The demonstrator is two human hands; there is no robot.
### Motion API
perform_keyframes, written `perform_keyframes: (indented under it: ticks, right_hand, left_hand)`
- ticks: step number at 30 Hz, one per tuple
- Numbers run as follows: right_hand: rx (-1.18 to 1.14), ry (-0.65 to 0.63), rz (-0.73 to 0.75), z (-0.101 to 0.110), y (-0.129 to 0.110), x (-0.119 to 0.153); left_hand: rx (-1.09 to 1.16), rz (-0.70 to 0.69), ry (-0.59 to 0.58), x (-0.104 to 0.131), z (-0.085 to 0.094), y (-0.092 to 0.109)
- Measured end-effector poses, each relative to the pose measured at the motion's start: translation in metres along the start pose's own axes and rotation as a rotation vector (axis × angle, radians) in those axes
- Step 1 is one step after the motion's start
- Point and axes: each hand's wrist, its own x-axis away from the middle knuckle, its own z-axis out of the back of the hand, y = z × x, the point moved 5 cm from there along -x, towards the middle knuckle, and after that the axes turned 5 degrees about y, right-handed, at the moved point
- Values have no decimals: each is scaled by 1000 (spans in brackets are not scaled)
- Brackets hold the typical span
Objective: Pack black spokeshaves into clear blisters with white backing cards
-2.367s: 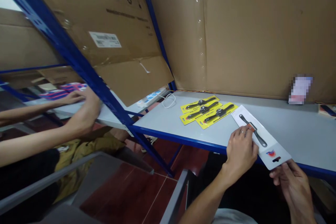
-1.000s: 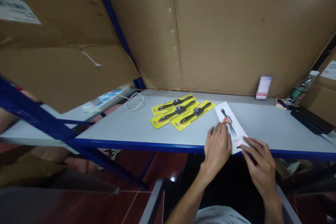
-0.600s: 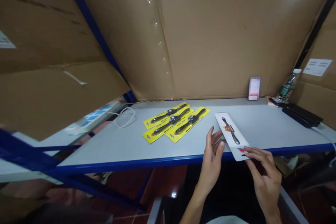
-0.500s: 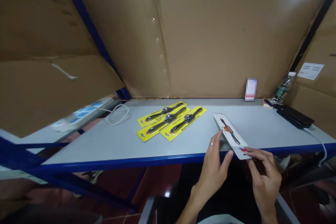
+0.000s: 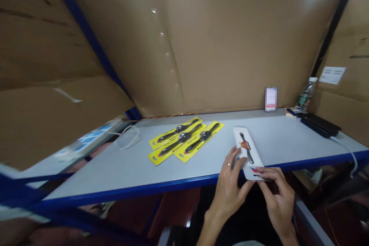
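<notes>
A white package (image 5: 249,152) with a printed black tool and an orange patch lies at the front edge of the table. My right hand (image 5: 275,196) pinches its near end, thumb below and fingers on top. My left hand (image 5: 230,188), with a ring on one finger, touches the package's left side, its fingers apart and the thumb near the bottom corner. To the left, overlapping yellow cards hold black two-handled tools: a back card (image 5: 154,143), a middle card (image 5: 154,158) and a right card (image 5: 183,156).
A phone (image 5: 271,99) leans on the cardboard wall (image 5: 219,46). At the right are a plastic bottle (image 5: 304,99) and a black device (image 5: 319,125) with a white cable. A white cable loop (image 5: 128,148) and a power strip (image 5: 86,140) are at the left.
The white package has come down flatter onto the table and turned more upright in view. Both hands have shifted left with it. The camera view has moved slightly.
</notes>
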Motion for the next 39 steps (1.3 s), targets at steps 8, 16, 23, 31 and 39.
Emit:
perform_keyframes:
  ticks: [8, 16, 23, 31, 39]
  right_hand:
    - [-257, -176, 43, -21, -8, -11]
    - [185, -102, 206, -11, -15, -10]
    - [220, -93, 198, -21, 2, 0]
    - [252, -125, 329, -36, -2, 5]
    - [269, -142, 323, -34, -7, 1]
  left_hand:
    - [2, -188, 12, 1, 15, -2]
    - [-77, -191, 51, 0, 9, 4]
    - [-115, -95, -26, 0, 12, -3]
    - [-224, -76, -139, -3, 25, -20]
    - [-234, -85, -193, -4, 24, -29]
